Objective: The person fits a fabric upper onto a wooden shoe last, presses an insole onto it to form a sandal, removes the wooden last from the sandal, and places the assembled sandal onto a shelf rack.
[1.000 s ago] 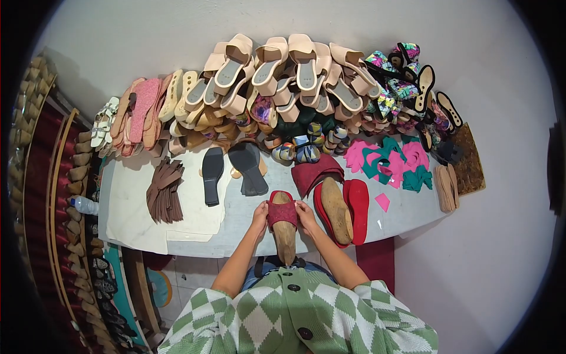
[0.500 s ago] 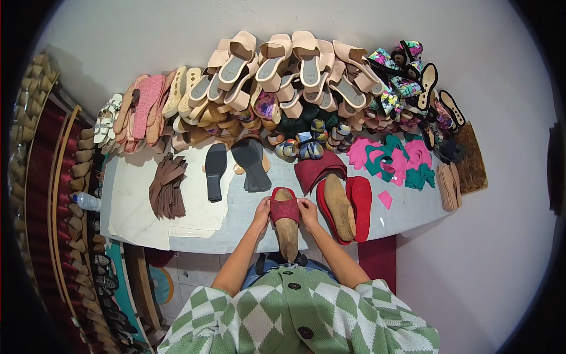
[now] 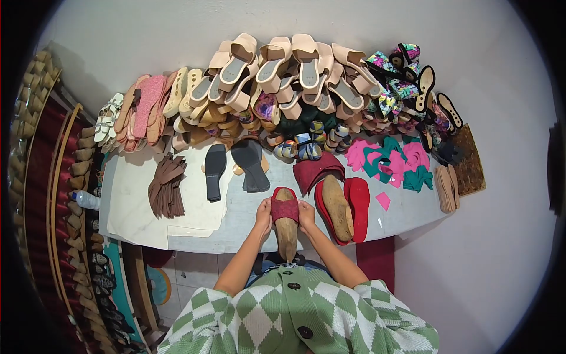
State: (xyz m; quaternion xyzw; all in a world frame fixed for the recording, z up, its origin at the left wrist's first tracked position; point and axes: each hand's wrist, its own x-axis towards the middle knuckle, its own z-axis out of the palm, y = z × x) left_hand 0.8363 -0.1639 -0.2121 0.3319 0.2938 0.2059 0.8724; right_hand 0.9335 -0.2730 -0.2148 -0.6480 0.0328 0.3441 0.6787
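Observation:
A dark red shoe strap lies across a wooden shoe last, with a bright red sole edge showing around the toe. My left hand is closed on the left side of the strap and my right hand on the right side, fingers curled in at the edges. The heel of the last points toward my body. To the right, a second wooden last rests on a red sole, beside another red sole. Dark red cut pieces lie just behind them.
Beige heeled sandals and patterned shoes are piled along the wall. Brown strips, black soles and pink and green scraps lie on the table. A rack of lasts stands at left.
My fingers have curled tighter around the strap's sides, and the right hand has turned slightly inward. The last stays in almost the same place.

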